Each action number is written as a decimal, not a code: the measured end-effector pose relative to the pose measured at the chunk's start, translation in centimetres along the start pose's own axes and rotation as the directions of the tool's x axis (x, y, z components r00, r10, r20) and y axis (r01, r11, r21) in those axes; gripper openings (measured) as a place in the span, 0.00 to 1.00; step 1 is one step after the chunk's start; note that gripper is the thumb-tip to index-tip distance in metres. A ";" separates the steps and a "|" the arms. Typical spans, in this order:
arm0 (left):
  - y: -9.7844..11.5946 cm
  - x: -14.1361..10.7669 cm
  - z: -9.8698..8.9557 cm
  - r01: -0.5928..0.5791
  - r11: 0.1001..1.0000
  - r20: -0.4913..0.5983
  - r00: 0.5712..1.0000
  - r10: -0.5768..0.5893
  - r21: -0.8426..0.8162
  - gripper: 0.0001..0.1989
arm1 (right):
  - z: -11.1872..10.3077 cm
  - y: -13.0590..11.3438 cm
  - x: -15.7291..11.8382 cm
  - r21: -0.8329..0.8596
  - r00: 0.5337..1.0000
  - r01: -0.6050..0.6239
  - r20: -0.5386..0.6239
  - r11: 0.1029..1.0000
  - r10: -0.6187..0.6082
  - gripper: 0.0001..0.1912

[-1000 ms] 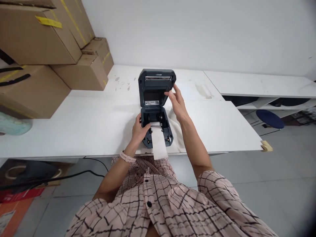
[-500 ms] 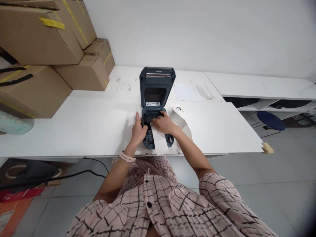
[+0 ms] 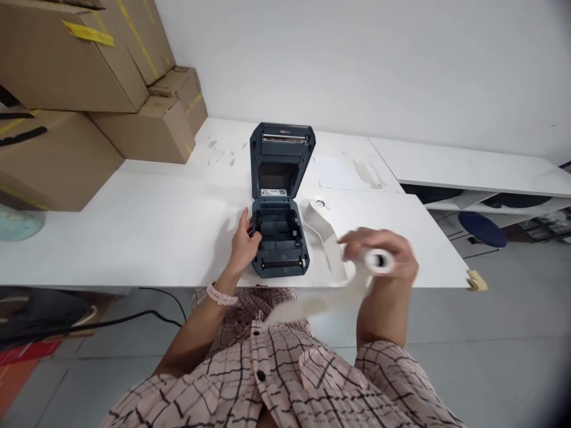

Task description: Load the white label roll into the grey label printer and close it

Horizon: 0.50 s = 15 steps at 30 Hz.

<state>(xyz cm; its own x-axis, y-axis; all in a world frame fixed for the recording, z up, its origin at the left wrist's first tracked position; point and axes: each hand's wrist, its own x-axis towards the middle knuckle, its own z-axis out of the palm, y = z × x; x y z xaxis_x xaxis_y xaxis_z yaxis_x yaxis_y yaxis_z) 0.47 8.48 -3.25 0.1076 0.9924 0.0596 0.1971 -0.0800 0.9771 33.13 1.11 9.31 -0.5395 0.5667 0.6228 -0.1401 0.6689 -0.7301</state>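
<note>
Cardboard boxes (image 3: 66, 65), yellow tape on some, stacked left; blue stool (image 3: 482, 229) far right.

Printer (image 3: 276, 245) on bench (image 3: 178, 238) nr front edge, L hand (image 3: 244, 244) at its L side. Boxes (image 3: 147, 128) stacked on bench, far L. Paper strip (image 3: 328, 238) just R of printer; roll (image 3: 368, 260) in R hand (image 3: 404, 261), further R. Stool (image 3: 482, 229) past bench's R end.
</note>
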 end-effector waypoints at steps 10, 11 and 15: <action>1.8 -0.3 0.2 0.143 0.989 -0.039 0.989 -0.145 -0.034 0.43 | -5.3 5.6 -11.5 0.130 0.598 -0.611 -0.570 0.781 0.563 0.21; 1.8 -0.3 0.2 0.142 0.989 -0.042 0.989 -0.144 -0.039 0.43 | -5.3 7.0 -11.2 0.143 0.585 -0.650 -0.533 0.746 0.612 0.20; 1.7 -0.2 0.3 0.137 0.988 -0.060 0.988 -0.141 -0.065 0.44 | -4.7 12.5 -9.4 0.167 0.574 -0.696 -0.455 0.698 0.681 0.24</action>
<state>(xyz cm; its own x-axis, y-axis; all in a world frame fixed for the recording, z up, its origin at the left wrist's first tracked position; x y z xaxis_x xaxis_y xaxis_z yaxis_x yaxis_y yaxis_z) 1.07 8.13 -1.69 0.0205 0.9976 -0.0665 0.1463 0.0628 0.9872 40.33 6.47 -4.34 -0.0268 0.9996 -0.0115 0.1388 -0.0077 -0.9903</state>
